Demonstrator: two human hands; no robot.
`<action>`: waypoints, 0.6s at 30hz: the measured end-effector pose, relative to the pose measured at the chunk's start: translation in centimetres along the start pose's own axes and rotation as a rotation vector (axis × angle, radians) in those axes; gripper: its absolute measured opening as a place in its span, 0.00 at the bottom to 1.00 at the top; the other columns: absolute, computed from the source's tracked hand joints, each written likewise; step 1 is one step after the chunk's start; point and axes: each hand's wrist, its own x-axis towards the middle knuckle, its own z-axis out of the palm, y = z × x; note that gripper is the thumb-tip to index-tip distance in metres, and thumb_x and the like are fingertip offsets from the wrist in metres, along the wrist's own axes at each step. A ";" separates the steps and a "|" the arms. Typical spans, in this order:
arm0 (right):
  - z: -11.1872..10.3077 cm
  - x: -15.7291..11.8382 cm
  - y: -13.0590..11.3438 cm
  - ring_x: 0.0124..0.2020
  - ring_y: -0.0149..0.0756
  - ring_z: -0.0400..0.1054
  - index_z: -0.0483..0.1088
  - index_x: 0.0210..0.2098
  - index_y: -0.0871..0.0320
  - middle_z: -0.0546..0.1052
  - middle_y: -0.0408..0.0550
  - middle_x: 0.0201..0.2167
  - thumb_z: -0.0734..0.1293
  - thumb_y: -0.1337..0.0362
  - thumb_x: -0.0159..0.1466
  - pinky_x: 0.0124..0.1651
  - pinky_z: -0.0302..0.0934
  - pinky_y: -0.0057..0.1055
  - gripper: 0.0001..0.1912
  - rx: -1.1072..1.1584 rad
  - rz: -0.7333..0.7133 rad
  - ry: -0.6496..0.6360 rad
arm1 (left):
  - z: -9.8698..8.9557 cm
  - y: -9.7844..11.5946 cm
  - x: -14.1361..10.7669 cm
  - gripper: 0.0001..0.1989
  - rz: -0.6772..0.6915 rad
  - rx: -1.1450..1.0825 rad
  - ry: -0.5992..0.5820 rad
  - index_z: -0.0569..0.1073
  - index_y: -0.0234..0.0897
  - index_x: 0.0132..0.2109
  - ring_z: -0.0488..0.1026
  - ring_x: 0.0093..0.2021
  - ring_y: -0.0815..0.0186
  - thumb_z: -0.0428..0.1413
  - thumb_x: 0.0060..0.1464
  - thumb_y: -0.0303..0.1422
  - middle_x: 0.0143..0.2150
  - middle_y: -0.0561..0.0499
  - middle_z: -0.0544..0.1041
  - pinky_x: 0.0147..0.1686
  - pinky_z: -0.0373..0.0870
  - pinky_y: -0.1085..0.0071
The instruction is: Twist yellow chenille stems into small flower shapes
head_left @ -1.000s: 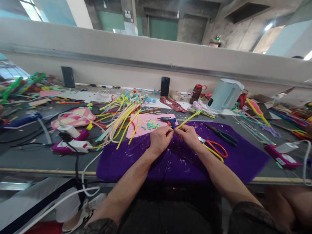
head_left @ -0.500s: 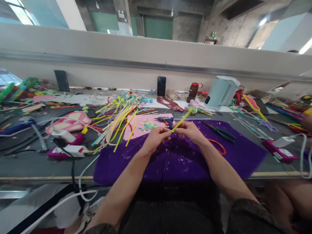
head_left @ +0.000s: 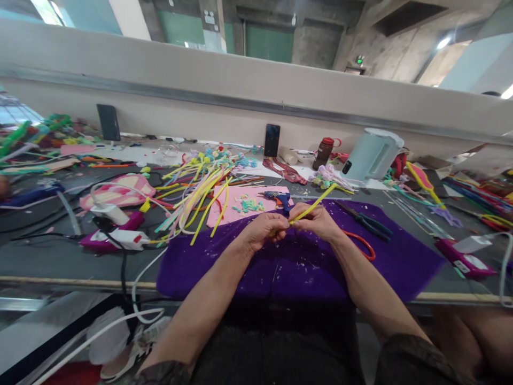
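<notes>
A yellow pipe cleaner (head_left: 316, 203) runs between my two hands above the purple cloth (head_left: 224, 262), its free end slanting up to the right. My left hand (head_left: 265, 231) is closed at its lower end, where a little yellow shows among the fingers. My right hand (head_left: 316, 222) pinches the stem just beside it. Whatever else the left fingers cover is hidden. Behind the hands lies a blue glue gun (head_left: 280, 199) on a pink sheet (head_left: 218, 206) with small green and yellow bits (head_left: 248, 203).
Bundled pipe cleaners (head_left: 204, 198) lie to the left, and pliers (head_left: 371, 224) and red-handled scissors (head_left: 364, 247) to the right. A phone (head_left: 272, 140), a brown bottle (head_left: 324, 154) and a pale blue kettle (head_left: 372, 155) stand behind. Power strips (head_left: 116, 238) with cables flank the cloth.
The pipe cleaner has shifted in my hands; a blurred bushy yellow tip showed at its far end before, and now a plain end points up right. The view has tilted slightly.
</notes>
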 end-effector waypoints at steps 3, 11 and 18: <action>0.3 0.0 -0.2 0.21 0.26 0.62 0.72 0.28 0.59 0.70 0.44 0.28 0.69 0.61 0.49 0.23 0.57 0.25 0.08 -0.030 0.020 0.028 | 0.0 -0.3 0.1 0.06 0.015 0.020 0.023 0.66 0.33 0.22 0.59 0.14 0.76 0.54 0.39 0.31 0.15 0.55 0.67 0.15 0.50 0.78; 1.2 0.2 0.7 0.18 0.25 0.59 0.70 0.27 0.59 0.68 0.41 0.21 0.68 0.60 0.50 0.20 0.54 0.23 0.09 0.012 0.050 0.179 | 0.6 -0.9 0.7 0.07 0.237 0.103 0.242 0.67 0.33 0.25 0.62 0.19 0.75 0.55 0.40 0.33 0.18 0.57 0.67 0.20 0.56 0.78; 3.1 0.4 1.4 0.15 0.25 0.57 0.68 0.27 0.60 0.65 0.38 0.14 0.67 0.61 0.50 0.18 0.50 0.23 0.08 0.187 0.113 0.370 | 1.0 -1.2 0.4 0.07 0.554 0.638 0.523 0.70 0.35 0.27 0.66 0.25 0.72 0.52 0.47 0.34 0.24 0.54 0.71 0.27 0.60 0.75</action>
